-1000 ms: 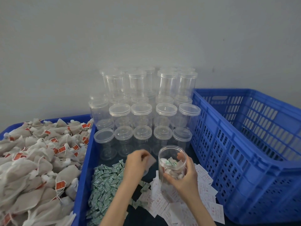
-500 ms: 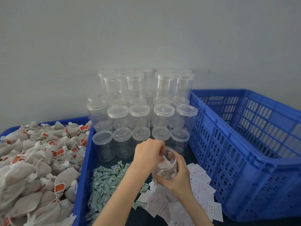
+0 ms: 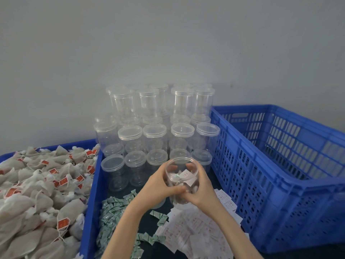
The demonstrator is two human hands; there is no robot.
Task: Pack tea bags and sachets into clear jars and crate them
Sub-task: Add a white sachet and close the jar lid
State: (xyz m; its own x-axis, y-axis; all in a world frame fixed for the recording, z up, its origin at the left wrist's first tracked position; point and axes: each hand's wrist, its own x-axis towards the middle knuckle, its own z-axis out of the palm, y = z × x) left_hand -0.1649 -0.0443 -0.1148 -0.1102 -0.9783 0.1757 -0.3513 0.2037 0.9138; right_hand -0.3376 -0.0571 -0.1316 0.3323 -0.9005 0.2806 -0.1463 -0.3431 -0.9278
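An open clear jar (image 3: 180, 171) without a lid is held up in the middle of the view, with tea bags, a green sachet and a white slip inside. My left hand (image 3: 157, 186) grips its left side and my right hand (image 3: 201, 189) grips its right side, fingers meeting under it. Below lie a heap of small green sachets (image 3: 112, 212) and a spread of white paper slips (image 3: 196, 232). Grey tea bags with red tags (image 3: 43, 187) fill the tray at the left.
Lidded empty clear jars (image 3: 155, 131) are stacked in tiers behind my hands against the grey wall. A large blue slatted crate (image 3: 280, 184) stands at the right. A blue tray wall (image 3: 91, 199) divides the tea bags from the sachets.
My left hand put a white slip into the jar, then moved from its mouth to its left side. Both hands now hold the jar, which sits slightly higher.
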